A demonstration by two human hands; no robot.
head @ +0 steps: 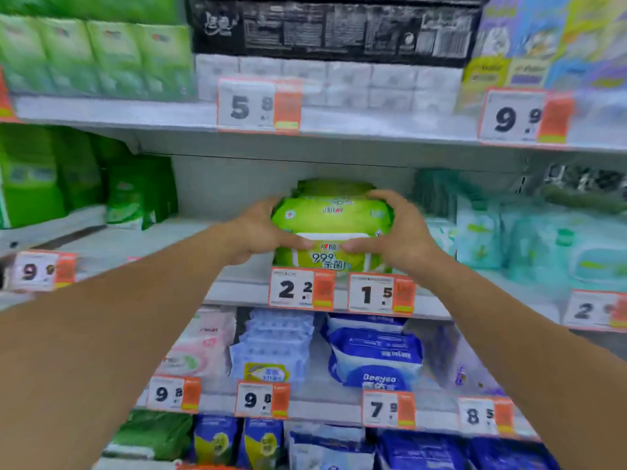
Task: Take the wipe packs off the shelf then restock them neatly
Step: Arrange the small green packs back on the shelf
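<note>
A stack of lime-green wipe packs (pixel 330 217) stands at the front of the middle shelf (pixel 234 286), above the 2.2 and 1.5 price tags. My left hand (pixel 261 228) grips the stack's left side, thumb across the front of the lower pack. On the right side my right hand (pixel 397 228) mirrors it, fingers over the top corner and thumb on the front. More green packs show behind the stack, partly hidden by it.
Green bags (pixel 135 195) stand left on the same shelf, mint-coloured wipe packs (pixel 529 239) right. Bare shelf lies left of the stack. Blue and pink wipe packs (pixel 373 354) fill the shelf below. Tissue packs (pixel 325 79) sit on the shelf above.
</note>
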